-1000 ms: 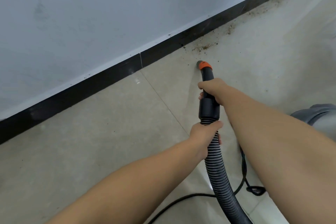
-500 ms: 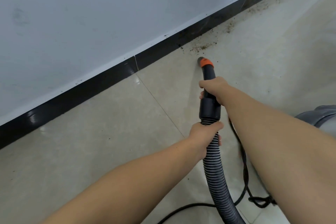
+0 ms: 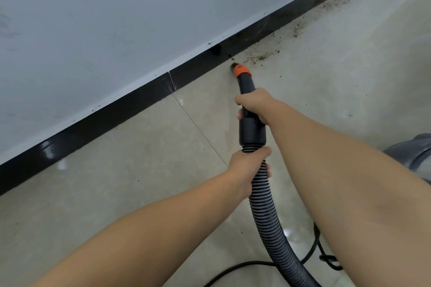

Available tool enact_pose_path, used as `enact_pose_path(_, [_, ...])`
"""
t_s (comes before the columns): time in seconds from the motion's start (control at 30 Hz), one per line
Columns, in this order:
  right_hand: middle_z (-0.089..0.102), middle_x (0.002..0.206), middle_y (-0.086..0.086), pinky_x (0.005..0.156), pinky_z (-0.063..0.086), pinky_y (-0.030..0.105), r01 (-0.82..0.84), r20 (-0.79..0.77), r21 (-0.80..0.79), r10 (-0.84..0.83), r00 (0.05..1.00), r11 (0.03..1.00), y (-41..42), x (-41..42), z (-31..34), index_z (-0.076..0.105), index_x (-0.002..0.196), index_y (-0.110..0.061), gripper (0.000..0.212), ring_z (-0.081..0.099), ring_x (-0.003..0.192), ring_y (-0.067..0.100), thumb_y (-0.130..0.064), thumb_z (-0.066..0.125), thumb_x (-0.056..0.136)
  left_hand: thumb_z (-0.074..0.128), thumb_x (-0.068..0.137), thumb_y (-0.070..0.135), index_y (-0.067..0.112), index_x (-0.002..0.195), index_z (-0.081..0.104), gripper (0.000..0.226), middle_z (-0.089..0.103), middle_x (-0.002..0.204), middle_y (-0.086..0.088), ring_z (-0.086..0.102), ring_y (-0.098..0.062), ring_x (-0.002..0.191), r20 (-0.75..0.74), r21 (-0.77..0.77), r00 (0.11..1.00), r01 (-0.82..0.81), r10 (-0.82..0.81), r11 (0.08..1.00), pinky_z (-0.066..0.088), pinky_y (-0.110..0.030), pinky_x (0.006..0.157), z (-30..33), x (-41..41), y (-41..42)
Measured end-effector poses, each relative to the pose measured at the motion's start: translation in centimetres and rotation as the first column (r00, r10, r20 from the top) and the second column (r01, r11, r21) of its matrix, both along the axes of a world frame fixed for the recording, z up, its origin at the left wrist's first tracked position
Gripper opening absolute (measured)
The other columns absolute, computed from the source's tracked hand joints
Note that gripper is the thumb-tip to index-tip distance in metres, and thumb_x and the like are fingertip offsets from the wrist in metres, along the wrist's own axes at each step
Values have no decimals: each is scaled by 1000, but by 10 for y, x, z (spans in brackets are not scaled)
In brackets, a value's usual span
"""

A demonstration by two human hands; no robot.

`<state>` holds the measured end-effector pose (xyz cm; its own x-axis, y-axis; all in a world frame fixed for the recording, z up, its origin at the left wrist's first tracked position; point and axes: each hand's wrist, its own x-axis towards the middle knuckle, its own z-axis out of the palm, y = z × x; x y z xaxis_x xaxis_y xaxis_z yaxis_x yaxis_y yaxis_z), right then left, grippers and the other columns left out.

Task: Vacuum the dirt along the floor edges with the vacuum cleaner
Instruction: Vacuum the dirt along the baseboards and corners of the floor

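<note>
the vacuum nozzle point(image 3: 242, 77) is a black tube with an orange collar near its tip, widening into a thick black cuff that joins a ribbed grey-black hose point(image 3: 268, 214). its tip sits on the pale tiled floor point(image 3: 116, 182) right at the foot of the black skirting board point(image 3: 93, 123), just left of a patch of brown dirt point(image 3: 261, 57) that trails on along the floor edge to the upper right. the right hand point(image 3: 253, 105) grips the black tube above the cuff, fingers wrapped round it. the left hand point(image 3: 247, 165) grips the ribbed hose just below the cuff, fingers curled round. a thin black cord point(image 3: 238, 265) loops over the tiles near the hose. a white wall point(image 3: 116, 18) rises above the skirting.
</note>
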<state>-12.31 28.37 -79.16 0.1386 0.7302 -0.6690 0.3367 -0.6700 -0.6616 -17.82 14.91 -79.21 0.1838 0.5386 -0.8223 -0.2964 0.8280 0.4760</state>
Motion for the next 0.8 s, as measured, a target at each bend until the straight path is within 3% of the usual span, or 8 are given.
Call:
enact_pose_path(0.2, [59, 65, 13, 47, 50, 27, 189, 110, -10, -187, 976, 982, -33, 75, 1, 46, 107, -3, 27, 59, 40, 19, -6, 59, 83, 66, 87, 15, 10, 80, 53, 15, 55, 59, -8, 51, -16, 45, 48, 1, 988, 145, -145, 989, 45, -22, 47, 4, 51, -27])
enact_pose_path(0.37, [58, 65, 12, 41, 49, 23, 229, 120, 4, -228, 966, 973, -28, 104, 2, 45, 104, -5, 23, 57, 33, 14, -6, 58, 85, 66, 87, 15, 9, 82, 53, 15, 53, 61, -8, 49, -13, 40, 72, 25, 986, 151, -153, 988, 43, -20, 42, 4, 71, -18])
enact_pose_path(0.47, [58, 61, 11, 48, 51, 27, 196, 100, 22, -198, 975, 980, -18, 88, -1, 45, 99, -5, 20, 57, 33, 14, -7, 58, 84, 66, 88, 15, 9, 82, 52, 16, 53, 63, -8, 50, -17, 47, 44, 23, 992, 120, -121, 992, 44, -24, 48, 1, 61, -10])
enact_pose_path(0.67, [60, 56, 8, 43, 47, 21, 67, 60, 30, -69, 996, 997, 6, 34, -5, 47, 102, -4, 23, 59, 36, 16, -8, 58, 82, 67, 87, 14, 6, 94, 54, 16, 55, 63, -9, 51, -19, 51, 22, 2, 1000, 2, -2, 1000, 46, -27, 55, -3, 27, 7])
enact_pose_path(0.8, [61, 50, 5, 41, 45, 19, -8, 54, 31, 6, 999, 999, 14, 6, -8, 46, 98, -8, 21, 60, 38, 16, -10, 58, 81, 69, 86, 14, -3, 115, 60, 35, 60, 78, -16, 56, -27, 66, 4, -1, 998, -65, 65, 998, 50, -38, 72, -9, 8, 11])
